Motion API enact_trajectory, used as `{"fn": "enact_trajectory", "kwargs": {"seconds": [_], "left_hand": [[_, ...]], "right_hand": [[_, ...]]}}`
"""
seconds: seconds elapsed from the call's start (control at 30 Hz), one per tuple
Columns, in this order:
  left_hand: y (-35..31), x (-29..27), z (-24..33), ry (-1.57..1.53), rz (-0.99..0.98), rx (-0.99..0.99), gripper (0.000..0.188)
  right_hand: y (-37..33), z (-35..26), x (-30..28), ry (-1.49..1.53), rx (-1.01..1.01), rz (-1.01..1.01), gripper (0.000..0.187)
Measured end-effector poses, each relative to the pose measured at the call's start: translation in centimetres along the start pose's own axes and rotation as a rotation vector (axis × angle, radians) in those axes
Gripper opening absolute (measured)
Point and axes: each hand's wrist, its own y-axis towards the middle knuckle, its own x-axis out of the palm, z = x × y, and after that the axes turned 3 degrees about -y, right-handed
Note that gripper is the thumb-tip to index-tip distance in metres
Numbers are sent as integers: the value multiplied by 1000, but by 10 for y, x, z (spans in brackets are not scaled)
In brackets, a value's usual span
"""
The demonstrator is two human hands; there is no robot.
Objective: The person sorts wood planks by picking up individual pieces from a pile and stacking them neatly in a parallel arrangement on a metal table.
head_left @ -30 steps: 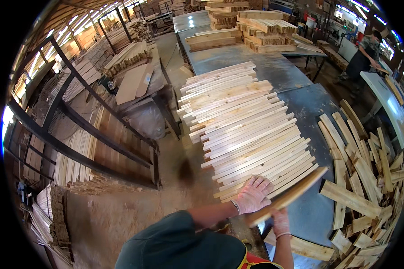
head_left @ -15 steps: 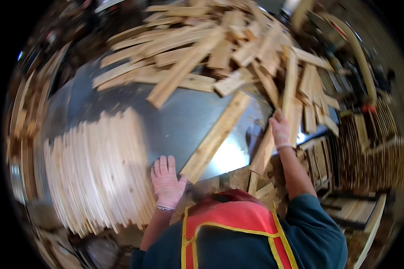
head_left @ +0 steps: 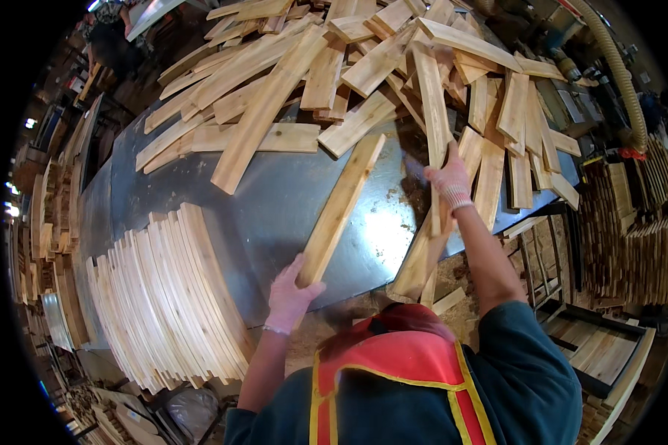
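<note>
My left hand (head_left: 291, 295), in a pale pinkish knit glove, is closed round the near end of a wooden board (head_left: 341, 208) that slants away over the metal tabletop (head_left: 274, 215). To the right, my gloved right hand (head_left: 451, 178) grips a long narrow board (head_left: 432, 104) at the front of the loose pile. Its fingers are partly hidden behind the wood. Beneath that hand, another board (head_left: 421, 259) slants toward the table's front edge. Left of my left hand stands a row of pale boards (head_left: 163, 289), packed side by side on edge.
A jumbled heap of boards (head_left: 274, 74) covers the far side of the table. Stacked slats (head_left: 623, 230) and a dark metal frame (head_left: 601, 356) stand at the right. A ribbed hose (head_left: 616, 81) curves down at the far right. Another person (head_left: 111, 30) is at the far left.
My left hand, spread beside the pale row before, now grips the near end of the slanted board. My right hand is now on a narrow board farther left in the pile. The view has shifted.
</note>
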Motion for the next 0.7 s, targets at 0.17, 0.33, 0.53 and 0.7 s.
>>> {"fn": "enact_trajectory", "kwargs": {"seconds": [0.17,0.33,0.53,0.7], "left_hand": [[-78,14,-29,-1031,-80,-163,76],[-110,8,-16,-1049,63,-427,68],[-145,-43,-78,356,367,-164,95],[-145,-55,-123,632,420,-133,100]], "right_hand": [[-147,-39,62,669,-12,-509,109],[-231,-60,185,10,-428,-947,94],[-290,-162,257,-95,-595,-1027,67],[-275,-174,261,161,-696,-1037,61]]}}
